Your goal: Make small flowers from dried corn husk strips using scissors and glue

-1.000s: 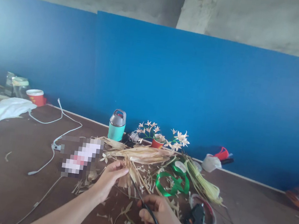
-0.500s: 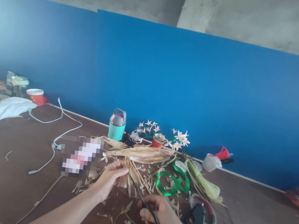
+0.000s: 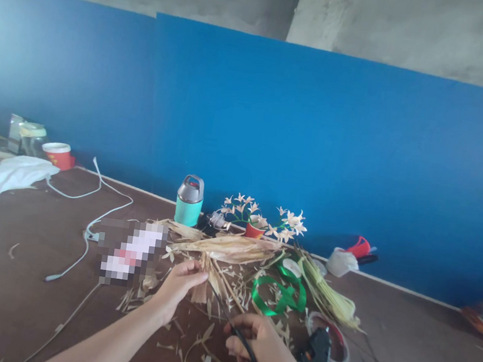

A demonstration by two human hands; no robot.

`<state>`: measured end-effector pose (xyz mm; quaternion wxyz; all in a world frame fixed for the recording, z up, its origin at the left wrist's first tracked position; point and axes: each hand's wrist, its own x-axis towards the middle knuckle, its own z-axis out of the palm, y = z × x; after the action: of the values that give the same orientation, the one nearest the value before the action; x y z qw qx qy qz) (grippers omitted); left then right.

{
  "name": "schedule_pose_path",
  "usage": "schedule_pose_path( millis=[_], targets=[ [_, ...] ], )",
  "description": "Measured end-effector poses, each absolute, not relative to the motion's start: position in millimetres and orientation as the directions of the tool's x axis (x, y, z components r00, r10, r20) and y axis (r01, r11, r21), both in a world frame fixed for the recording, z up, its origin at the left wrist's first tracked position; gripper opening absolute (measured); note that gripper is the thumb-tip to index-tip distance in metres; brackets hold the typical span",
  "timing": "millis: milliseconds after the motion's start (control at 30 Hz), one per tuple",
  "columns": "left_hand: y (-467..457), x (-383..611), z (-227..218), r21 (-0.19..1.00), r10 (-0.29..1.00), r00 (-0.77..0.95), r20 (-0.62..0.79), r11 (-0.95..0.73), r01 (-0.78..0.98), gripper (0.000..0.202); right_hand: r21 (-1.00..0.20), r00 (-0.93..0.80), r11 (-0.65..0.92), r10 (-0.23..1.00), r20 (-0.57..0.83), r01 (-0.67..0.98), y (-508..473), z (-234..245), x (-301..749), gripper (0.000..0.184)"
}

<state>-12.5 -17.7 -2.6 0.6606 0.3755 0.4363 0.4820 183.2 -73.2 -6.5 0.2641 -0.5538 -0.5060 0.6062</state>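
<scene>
My left hand (image 3: 180, 289) pinches a piece of dried tan husk (image 3: 204, 260) between thumb and fingers, above the middle of the table. In my right hand (image 3: 253, 343) is a slim black pointed tool (image 3: 242, 344); whether it is scissors or tweezers I cannot tell. Its tip points up and left, close to the husk strips fanned out beside my left fingers. Behind both hands lies a bundle of dried husks (image 3: 232, 249). Small cut husk pieces (image 3: 206, 333) are scattered around and below them.
A turquoise flask (image 3: 189, 207) and husk flowers in a red pot (image 3: 255, 228) stand at the back. On the right are green ribbon (image 3: 267, 309), pale stalks (image 3: 329, 293), a tape roll (image 3: 346, 352) and a black glue gun (image 3: 318, 357). White cables (image 3: 87, 232) lie left.
Both hands keep nearly the same position and grip. At the far left, another person's hand has gone out of view.
</scene>
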Motion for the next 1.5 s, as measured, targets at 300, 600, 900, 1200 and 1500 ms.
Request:
schedule_pose_path(
  millis=[300, 600, 900, 1200, 1500],
  targets=[
    [-10.6, -18.2, -12.6, 0.902, 0.986, 0.031, -0.163, 0.161, -0.402, 0.022, -0.914, -0.311, -0.356, 0.862, -0.401, 0.192, -71.8, -10.2, 188.2, 0.041],
    [-8.4, -19.0, -15.5, 0.862, 0.984, -0.026, -0.177, 0.142, -0.486, 0.027, -0.923, -0.283, -0.362, 0.879, -0.384, 0.126, -71.3, -6.7, 188.4, 0.048],
    [-19.6, -9.1, -5.4, 0.775, 0.972, 0.058, -0.228, 0.217, -0.594, 0.026, -0.928, -0.341, -0.343, 0.863, -0.373, 0.147, -75.4, -2.8, 180.7, 0.046],
    [-31.1, -0.7, -2.8, 0.746, 0.961, 0.142, -0.238, 0.274, -0.607, 0.023, -0.946, -0.337, -0.321, 0.886, -0.318, 0.048, -73.4, -9.1, 176.2, 0.051],
    [-23.1, -6.6, -4.5, 0.797, 0.976, 0.064, -0.21, 0.209, -0.567, 0.026, -0.937, -0.362, -0.302, 0.865, -0.347, 0.176, -74.1, -5.4, 182.0, 0.05]
  ],
)
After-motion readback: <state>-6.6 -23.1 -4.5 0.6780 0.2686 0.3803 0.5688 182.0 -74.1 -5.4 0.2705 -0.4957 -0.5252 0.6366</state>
